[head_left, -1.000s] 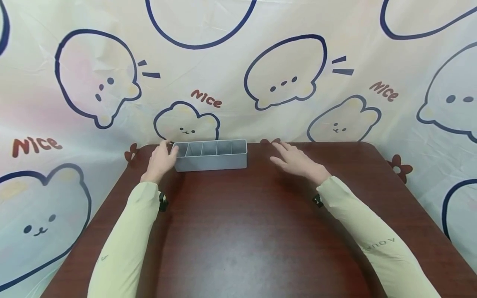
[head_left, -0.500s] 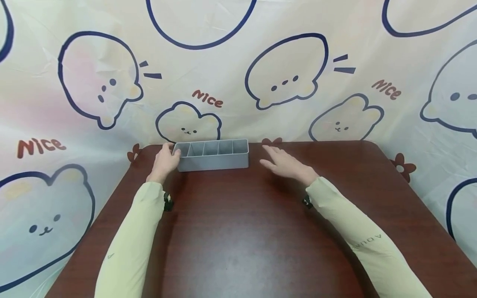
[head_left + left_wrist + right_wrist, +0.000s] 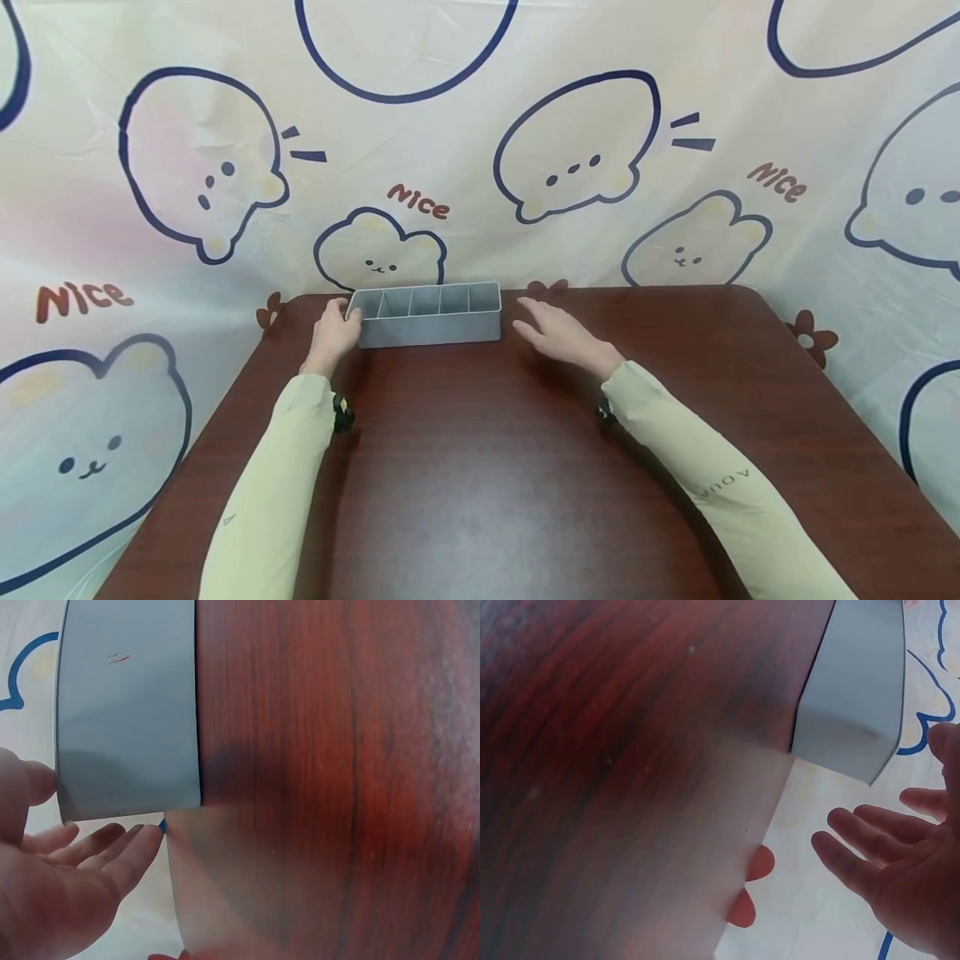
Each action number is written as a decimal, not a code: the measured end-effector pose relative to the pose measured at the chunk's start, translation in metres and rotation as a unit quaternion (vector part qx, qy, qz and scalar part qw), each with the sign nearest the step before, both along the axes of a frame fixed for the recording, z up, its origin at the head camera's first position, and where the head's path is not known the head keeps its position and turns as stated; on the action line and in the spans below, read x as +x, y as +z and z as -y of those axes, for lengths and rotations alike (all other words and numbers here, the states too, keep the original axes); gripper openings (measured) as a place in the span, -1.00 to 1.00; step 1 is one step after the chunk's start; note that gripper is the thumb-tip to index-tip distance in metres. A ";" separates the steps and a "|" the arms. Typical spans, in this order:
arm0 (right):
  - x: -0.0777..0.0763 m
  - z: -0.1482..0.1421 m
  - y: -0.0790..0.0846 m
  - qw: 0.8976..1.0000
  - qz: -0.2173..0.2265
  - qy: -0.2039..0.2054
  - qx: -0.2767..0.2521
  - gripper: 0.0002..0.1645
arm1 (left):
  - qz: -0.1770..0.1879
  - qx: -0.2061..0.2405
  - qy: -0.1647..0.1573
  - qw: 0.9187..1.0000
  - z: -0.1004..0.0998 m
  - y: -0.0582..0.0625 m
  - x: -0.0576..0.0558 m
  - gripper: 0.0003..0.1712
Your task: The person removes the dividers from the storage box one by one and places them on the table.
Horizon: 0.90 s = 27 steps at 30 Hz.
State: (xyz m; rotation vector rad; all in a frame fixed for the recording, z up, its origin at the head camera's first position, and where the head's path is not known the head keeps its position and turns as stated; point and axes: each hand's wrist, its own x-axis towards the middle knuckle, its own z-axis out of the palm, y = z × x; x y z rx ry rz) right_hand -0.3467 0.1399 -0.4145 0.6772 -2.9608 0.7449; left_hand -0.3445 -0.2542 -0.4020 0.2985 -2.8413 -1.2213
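A long grey box [image 3: 430, 331] with several compartments in a row stands near the table's far edge. At its left end is my left hand [image 3: 333, 335], thumb by the front corner and fingers reaching along the end. In the left wrist view those fingers [image 3: 127, 862] are extended beside the box end, and the thumb lies at the rim. My right hand [image 3: 562, 335] is a short way off the box's right end, holding nothing. Its fingers [image 3: 847, 859] are spread and loosely straight in the right wrist view, with a gap to the box.
The dark red-brown wooden table [image 3: 465, 467] carries the box. Behind and on both sides hangs a pale cloth [image 3: 465, 142] printed with cartoon bears and flowers, meeting the table's edges.
My right hand has moved left, closer to the box's right end. My left hand has stayed at the left end, shifting slightly. The view has shifted a little.
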 end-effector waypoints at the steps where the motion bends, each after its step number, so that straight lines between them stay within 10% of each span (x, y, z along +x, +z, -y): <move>1: 0.000 0.000 0.000 1.000 -0.004 -0.001 -0.001 -0.22 | 0.000 0.000 0.002 1.000 -0.001 0.000 0.000 -0.29; 27: 0.002 0.010 0.002 1.000 0.001 0.004 -0.025 -0.23 | 0.024 0.032 0.005 0.999 0.002 -0.002 0.007 -0.37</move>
